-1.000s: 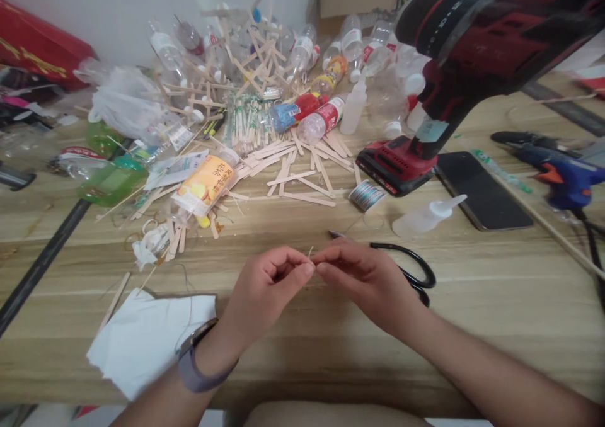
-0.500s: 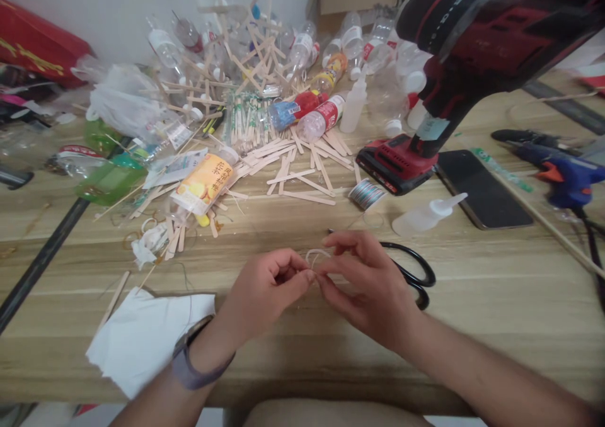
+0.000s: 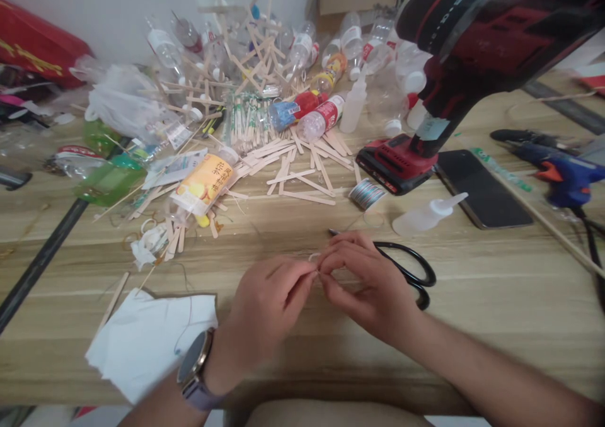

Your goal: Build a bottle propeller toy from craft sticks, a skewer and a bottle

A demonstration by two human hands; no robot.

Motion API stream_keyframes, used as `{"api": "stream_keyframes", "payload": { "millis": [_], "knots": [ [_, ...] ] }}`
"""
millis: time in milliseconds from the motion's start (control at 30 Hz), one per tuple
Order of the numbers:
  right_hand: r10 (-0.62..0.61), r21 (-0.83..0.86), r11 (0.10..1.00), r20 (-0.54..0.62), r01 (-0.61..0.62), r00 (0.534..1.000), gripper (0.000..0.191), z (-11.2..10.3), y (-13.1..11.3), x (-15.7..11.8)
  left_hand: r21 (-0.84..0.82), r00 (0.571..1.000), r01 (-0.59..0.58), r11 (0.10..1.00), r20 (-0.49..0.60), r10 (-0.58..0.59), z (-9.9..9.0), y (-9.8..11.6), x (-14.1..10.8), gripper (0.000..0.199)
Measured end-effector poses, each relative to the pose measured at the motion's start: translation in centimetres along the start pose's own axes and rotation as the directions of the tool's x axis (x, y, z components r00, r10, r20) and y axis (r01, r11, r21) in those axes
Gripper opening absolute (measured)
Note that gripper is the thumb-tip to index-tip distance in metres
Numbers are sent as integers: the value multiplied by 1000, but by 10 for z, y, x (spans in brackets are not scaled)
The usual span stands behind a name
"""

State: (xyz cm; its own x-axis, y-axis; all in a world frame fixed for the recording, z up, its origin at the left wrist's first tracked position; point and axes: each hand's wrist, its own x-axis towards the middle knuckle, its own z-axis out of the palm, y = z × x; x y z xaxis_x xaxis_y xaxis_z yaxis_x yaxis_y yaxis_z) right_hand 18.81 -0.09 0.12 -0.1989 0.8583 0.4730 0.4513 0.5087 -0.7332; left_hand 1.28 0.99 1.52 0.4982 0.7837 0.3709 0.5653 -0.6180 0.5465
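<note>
Both hands meet above the table's front middle, fingertips pinched together. My left hand [image 3: 269,301], with a watch [image 3: 195,359] on its wrist, pinches a thin pale loop [image 3: 312,257]. The loop is mostly hidden by fingers, and I cannot tell whether it is a rubber band or a ring of cord. My right hand [image 3: 366,282] pinches the same loop from the other side. Partly under the right hand lie black-handled scissors [image 3: 416,263]. Beyond the hands are a spool of coloured thread [image 3: 366,194] and a small white squeeze bottle [image 3: 420,219] on its side.
A red and black cordless drill [image 3: 425,118] stands at the right, by a phone [image 3: 484,187] and a blue glue gun [image 3: 567,169]. Wooden sticks [image 3: 302,184] and plastic bottles crowd the back. A yellow-labelled bottle [image 3: 205,184] lies left, above a white paper sheet [image 3: 142,339].
My left hand has rolled over, turning its back and the watch face upward. The right fingers have drawn in closer, and less of the pale loop shows. Objects on the table stay put.
</note>
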Motion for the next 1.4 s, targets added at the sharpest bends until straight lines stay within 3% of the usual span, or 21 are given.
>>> {"api": "stream_keyframes", "payload": {
  "millis": [100, 267, 333, 400, 467, 533, 633, 733, 900, 1067, 1233, 1400],
  "knots": [
    [69, 85, 994, 26, -71, 997, 17, 1, 0, 0, 70, 995, -88, 994, -45, 91, 1, -1, -1, 15],
    [132, 139, 981, 39, -136, 990, 16, 1, 1, 0, 31, 998, -59, 998, -33, 60, 0, 2, -1, 15],
    [126, 130, 983, 44, -130, 991, 16, 1, 1, 0, -24, 1000, 28, 999, 8, -28, -2, 4, -1, 14],
    [79, 96, 992, 41, -83, 996, 15, 0, 1, 0, -142, 973, 219, 965, 111, -204, -3, 5, 1, 11],
    [16, 34, 999, 25, -16, 1000, 15, -1, 1, 0, -304, 879, 463, 832, 277, -388, -4, 4, 4, 11],
    [-28, -34, 999, 13, 28, 1000, 14, -2, 1, 0, -451, 767, 639, 623, 431, -475, -3, 1, 7, 13],
    [-39, -85, 996, 13, 40, 999, 12, -2, 1, 0, -578, 664, 740, 345, 546, -511, -2, -4, 11, 17],
    [-36, -102, 994, 6, 36, 999, 12, 0, 2, -1, -623, 613, 760, 184, 593, -523, 0, -6, 13, 19],
    [-103, -136, 986, -7, 101, 995, 14, 1, 3, -3, -653, 589, 755, 60, 636, -499, 1, -7, 13, 23],
    [-161, -182, 971, -10, 156, 987, 10, 1, 3, -3, -652, 573, 758, 11, 657, -490, 2, -9, 13, 25],
    [-152, -176, 973, 15, 152, 988, 12, 0, 4, -4, -659, 599, 750, 63, 635, -488, 2, -7, 13, 26],
    [-179, -148, 973, 0, 177, 984, 15, -1, 1, -4, -629, 596, 764, 142, 606, -526, 1, -4, 14, 27]
  ]
}}
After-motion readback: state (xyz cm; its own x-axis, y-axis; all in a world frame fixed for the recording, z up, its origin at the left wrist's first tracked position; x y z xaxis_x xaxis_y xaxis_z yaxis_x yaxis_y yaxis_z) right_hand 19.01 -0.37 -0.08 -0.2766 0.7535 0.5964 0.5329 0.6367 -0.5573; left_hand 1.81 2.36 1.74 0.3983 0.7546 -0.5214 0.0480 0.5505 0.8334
